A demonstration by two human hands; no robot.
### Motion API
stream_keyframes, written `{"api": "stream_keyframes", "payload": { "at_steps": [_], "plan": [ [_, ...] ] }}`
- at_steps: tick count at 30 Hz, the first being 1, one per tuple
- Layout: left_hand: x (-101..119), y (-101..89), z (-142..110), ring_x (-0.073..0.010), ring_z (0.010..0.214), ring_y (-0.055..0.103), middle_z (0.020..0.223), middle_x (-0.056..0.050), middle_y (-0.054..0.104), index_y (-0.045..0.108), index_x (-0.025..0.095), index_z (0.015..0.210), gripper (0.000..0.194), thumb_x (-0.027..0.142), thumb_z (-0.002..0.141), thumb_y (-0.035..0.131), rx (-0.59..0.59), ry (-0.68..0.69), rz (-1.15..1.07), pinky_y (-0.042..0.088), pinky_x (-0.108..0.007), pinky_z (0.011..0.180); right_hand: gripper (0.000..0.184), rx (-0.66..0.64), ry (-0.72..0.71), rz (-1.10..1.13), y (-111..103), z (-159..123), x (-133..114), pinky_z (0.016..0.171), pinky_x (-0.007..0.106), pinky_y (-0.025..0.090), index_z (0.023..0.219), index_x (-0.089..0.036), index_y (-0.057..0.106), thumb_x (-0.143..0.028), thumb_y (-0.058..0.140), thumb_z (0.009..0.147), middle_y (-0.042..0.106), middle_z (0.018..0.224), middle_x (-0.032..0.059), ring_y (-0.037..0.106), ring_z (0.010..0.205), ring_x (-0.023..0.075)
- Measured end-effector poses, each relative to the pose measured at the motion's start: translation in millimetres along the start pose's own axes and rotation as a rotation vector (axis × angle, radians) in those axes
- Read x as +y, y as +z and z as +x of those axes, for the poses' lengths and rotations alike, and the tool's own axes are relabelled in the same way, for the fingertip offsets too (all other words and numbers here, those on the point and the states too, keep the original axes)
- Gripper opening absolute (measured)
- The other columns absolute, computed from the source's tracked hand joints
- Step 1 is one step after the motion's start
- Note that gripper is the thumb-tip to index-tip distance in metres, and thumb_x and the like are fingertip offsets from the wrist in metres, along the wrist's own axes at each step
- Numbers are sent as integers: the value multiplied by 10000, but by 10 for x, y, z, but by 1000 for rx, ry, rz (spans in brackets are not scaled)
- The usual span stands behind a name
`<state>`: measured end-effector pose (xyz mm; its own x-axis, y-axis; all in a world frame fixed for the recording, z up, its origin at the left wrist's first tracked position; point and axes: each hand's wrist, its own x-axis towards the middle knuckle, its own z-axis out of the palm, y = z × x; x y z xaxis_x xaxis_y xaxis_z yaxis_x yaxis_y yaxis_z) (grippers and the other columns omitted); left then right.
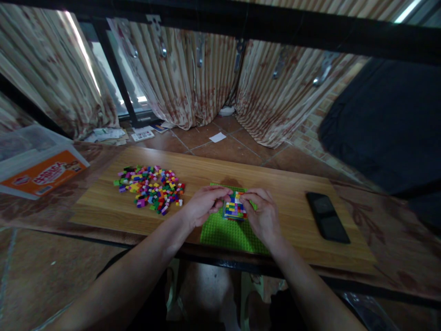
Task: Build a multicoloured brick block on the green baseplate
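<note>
A small block of many-coloured toy bricks (234,210) stands on a green studded baseplate (227,238) at the front middle of the wooden board. My left hand (206,204) reaches in from the left, its fingers closed together at the block's far left corner. From the right, my right hand (261,212) curls its fingers at the block's upper right side. Both sets of fingertips are at the brick block; whether a loose brick sits between them is too small to make out.
Loose coloured bricks (155,186) lie in a heap on the left of the wooden board (289,202). A black phone (327,217) rests at the right. At far left stands a clear plastic box with an orange label (46,174). Curtains (206,82) hang behind.
</note>
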<state>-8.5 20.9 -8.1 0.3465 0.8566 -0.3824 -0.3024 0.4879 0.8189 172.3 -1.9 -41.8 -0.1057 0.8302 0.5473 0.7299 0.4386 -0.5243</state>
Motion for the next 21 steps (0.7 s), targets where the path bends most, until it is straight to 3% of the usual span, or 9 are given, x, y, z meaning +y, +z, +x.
{"api": "stream_keyframes", "payload": {
  "at_steps": [4, 16, 21],
  "plan": [
    [11, -1, -7, -5, 421, 345, 635, 0, 567, 692, 90, 806, 122, 198, 769, 650, 8, 0, 5, 149, -158, 388, 155, 23, 35, 51, 22, -6, -1, 820, 398, 479, 807, -238, 716, -260, 585, 886, 658, 915, 54, 582, 896, 214],
    [24, 4, -9, -8, 418, 343, 630, -9, 578, 695, 94, 784, 110, 194, 759, 656, 18, 10, 12, 133, -169, 386, 149, 54, 321, 387, 128, -31, 169, 875, 396, 488, 785, -237, 756, -371, 692, 786, 655, 968, 56, 624, 949, 210],
    [26, 7, -14, -9, 418, 339, 635, -5, 567, 692, 96, 793, 107, 187, 771, 639, 10, 0, 22, 133, -172, 394, 145, 41, 297, 402, 110, -19, 184, 879, 398, 488, 774, -230, 753, -363, 695, 782, 658, 973, 59, 631, 944, 207]
  ]
}}
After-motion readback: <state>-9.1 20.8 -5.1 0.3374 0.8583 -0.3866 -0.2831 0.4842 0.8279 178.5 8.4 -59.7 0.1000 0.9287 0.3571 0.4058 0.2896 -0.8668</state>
